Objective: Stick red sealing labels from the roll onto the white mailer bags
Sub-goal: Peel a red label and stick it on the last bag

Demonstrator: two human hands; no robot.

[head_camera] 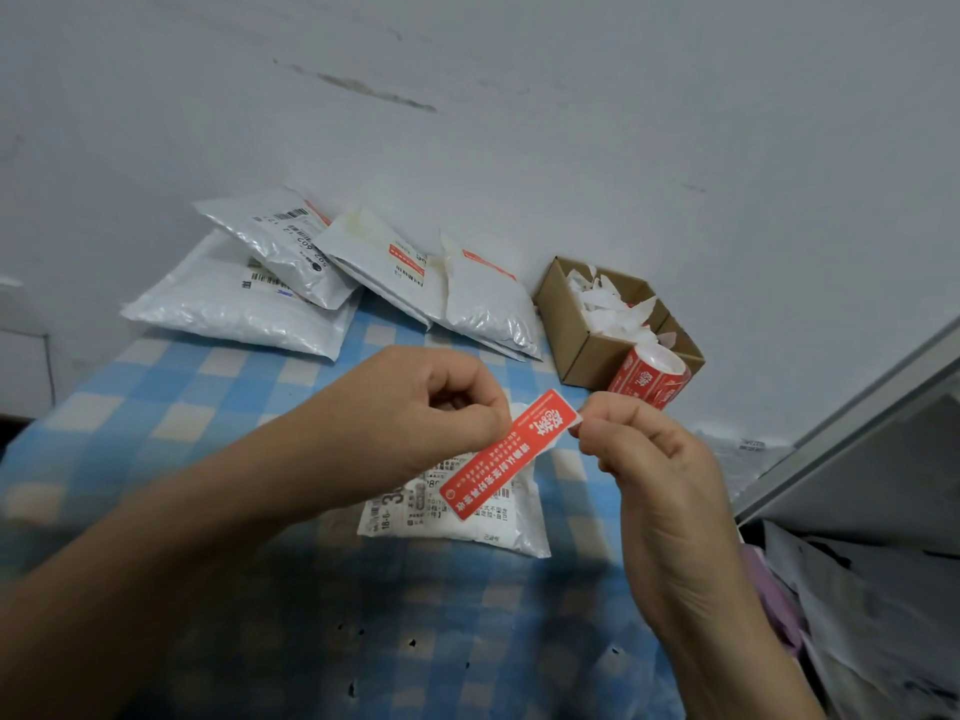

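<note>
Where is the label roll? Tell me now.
In the head view the roll sits right of centre, against the near side of the cardboard box, just beyond the right hand.

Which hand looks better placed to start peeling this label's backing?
Probably the right hand: it pinches the upper corner of the red label, where a white edge shows, while the left hand pinches its long side, steadying it above the mailer bag.
</note>
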